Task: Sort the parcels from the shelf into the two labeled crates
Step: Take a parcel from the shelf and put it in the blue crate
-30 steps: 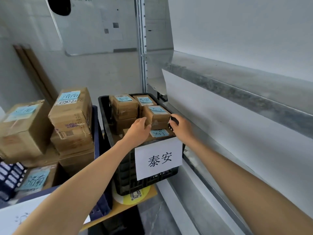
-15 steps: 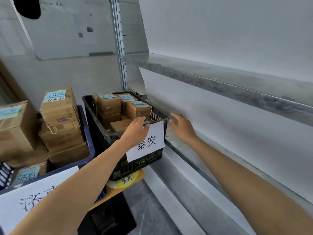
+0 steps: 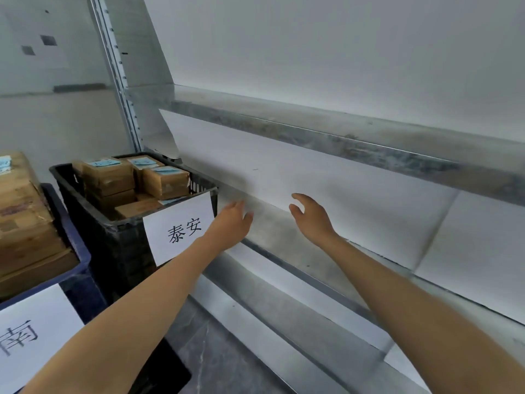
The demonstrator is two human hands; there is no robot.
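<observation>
Open room ran along the lower grey metal shelf [image 3: 298, 247], from its front edge back to the white back panel [image 3: 326, 177] that closed the rear. The upper galvanised metal shelf [image 3: 312, 132] capped that gap overhead. At the shelf's left end stood the black plastic crate [image 3: 119, 251], its stacked brown cardboard parcels [image 3: 166, 182] blocking the way left, with a perforated metal upright [image 3: 119, 81] behind. The left hand [image 3: 231, 223] and right hand [image 3: 311, 216] hovered in the gap, fingers loose.
</observation>
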